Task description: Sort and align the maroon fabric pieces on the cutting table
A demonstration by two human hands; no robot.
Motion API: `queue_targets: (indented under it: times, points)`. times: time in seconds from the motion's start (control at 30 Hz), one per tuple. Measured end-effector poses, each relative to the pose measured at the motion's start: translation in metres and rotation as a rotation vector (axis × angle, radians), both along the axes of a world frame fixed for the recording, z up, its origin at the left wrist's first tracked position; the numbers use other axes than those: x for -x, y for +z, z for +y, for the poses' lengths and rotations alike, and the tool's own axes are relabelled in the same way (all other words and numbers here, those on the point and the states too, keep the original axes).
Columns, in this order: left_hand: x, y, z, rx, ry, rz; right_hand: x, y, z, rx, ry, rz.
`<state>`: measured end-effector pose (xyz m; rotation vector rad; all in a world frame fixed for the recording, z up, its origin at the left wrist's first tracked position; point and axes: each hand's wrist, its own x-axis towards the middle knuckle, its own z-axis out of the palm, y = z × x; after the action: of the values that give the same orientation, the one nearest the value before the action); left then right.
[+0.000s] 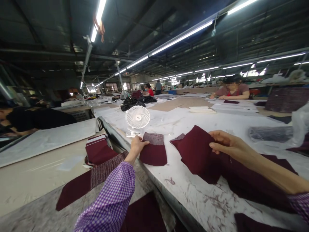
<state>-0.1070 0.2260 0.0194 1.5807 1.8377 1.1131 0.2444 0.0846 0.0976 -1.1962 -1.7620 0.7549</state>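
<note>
My left hand (137,147) is closed on the left edge of a maroon fabric piece (153,155) with a mottled grey-purple band across its far end. That piece lies at the near edge of the white-covered table. Between the thumb and fingers of my right hand (223,141) is the corner of a larger maroon fabric panel (196,151), lifted and tilted above the table. A bit of mottled cloth shows behind its left corner. More dark maroon fabric (256,183) lies beneath my right forearm.
A small white fan (137,117) stands beyond my left hand. Left of the table are a stack of maroon pieces (98,149) and a long row of overlapping banded pieces (106,169). Co-workers sit at the far right (233,90) and left (41,117). Clear plastic (300,125) lies right.
</note>
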Motion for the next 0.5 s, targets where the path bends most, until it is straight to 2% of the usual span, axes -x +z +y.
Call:
queue_targets:
  times: [0.1, 0.17, 0.2, 0.3, 0.43, 0.5]
  points:
    - [-0.015, -0.003, -0.008, -0.152, 0.117, 0.393, 0.002, -0.002, 0.002, 0.002, -0.025, 0.020]
    - [-0.022, -0.007, -0.015, -0.235, 0.109, 0.655, 0.003, -0.006, 0.003, -0.002, -0.033, 0.049]
    - [-0.024, -0.008, -0.018, -0.237, 0.073, 0.721, 0.003, -0.007, 0.004, -0.003, -0.029, 0.062]
    - [-0.023, -0.010, -0.018, -0.157, -0.005, 0.727, 0.005, -0.010, 0.004, 0.004, 0.006, 0.077]
    - [-0.013, -0.007, -0.009, -0.010, 0.015, 0.580, 0.006, -0.006, 0.001, 0.028, 0.024, 0.082]
    - [-0.008, -0.004, -0.009, 0.003, 0.021, 0.560, 0.007, -0.004, -0.001, 0.040, 0.010, 0.091]
